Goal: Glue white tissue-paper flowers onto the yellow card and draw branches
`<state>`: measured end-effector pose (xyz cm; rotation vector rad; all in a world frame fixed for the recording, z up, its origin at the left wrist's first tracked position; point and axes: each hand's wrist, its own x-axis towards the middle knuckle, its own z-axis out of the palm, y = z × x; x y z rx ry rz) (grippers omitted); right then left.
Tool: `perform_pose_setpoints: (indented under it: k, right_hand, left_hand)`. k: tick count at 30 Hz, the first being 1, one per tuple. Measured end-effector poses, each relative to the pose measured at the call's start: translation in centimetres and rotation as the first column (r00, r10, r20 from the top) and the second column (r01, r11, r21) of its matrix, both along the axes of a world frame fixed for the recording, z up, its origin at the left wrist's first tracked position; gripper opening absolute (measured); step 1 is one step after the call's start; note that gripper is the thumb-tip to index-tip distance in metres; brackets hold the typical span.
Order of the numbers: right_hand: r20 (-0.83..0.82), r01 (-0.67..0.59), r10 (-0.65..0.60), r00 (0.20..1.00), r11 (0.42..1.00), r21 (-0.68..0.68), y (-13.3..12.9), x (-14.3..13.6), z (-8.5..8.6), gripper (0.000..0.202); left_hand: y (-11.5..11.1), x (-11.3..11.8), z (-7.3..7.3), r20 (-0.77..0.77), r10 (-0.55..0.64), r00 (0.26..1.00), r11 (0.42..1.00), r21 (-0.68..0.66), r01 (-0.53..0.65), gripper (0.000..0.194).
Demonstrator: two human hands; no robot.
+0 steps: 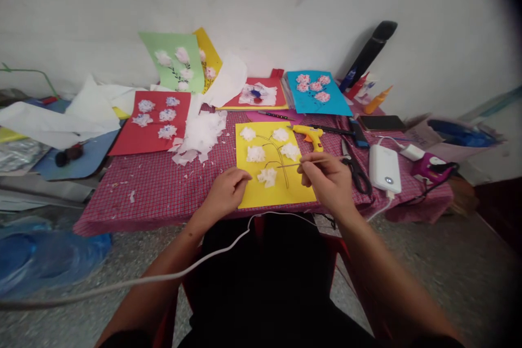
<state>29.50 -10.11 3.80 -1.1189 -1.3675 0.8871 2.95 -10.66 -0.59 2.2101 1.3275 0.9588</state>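
Note:
A yellow paper sheet [261, 196] lies on the table in front of me, with several white tissue-paper flowers [255, 154] on it and thin curved stems drawn between them. My right hand [326, 179] is closed round a thin paintbrush [290, 165], whose tip points left at the stems near the lowest flower. Beside the sheet's lower left edge rests my left hand [228, 190], holding nothing, its fingers loosely bent and touching the paper. Just past the sheet's upper right corner is a yellow glue gun [312, 135].
White tissue scraps [202, 136] lie left of the sheet, near a red flower card [153, 125]. At the back stand a green card [175, 60] and a blue card [318, 89]. Scissors [359, 174], a white power bank [384, 167] and a phone [382, 122] are rightward. A white cable [196, 262] crosses my lap.

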Motion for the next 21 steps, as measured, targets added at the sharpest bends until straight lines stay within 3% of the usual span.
perform_pose_setpoints:
  k: [3,8,15,21]
  right_hand:
    - [-0.083,0.027,-0.030,0.996,0.999,-0.043,-1.3,1.4,-2.7,0.010]
    - [0.096,0.024,-0.025,0.995,1.000,0.010,-2.7,2.3,-5.7,0.009]
    - [0.293,0.000,-0.044,0.955,0.989,0.148,-2.7,2.4,-6.5,0.013]
    - [0.326,-0.002,-0.080,0.942,0.970,0.244,-2.7,2.2,-6.4,0.015]
  left_hand:
    - [-1.2,-0.8,-0.1,0.003,-0.005,1.000,1.000,0.026,0.005,0.020]
    - [-1.9,-0.4,0.2,-0.099,-0.036,0.994,0.999,0.028,0.039,0.022]
    - [-0.6,2.0,1.2,-0.298,-0.087,0.951,0.989,0.088,0.118,0.042]
    - [0.8,4.2,2.6,-0.401,-0.221,0.889,0.960,0.069,0.271,0.046]
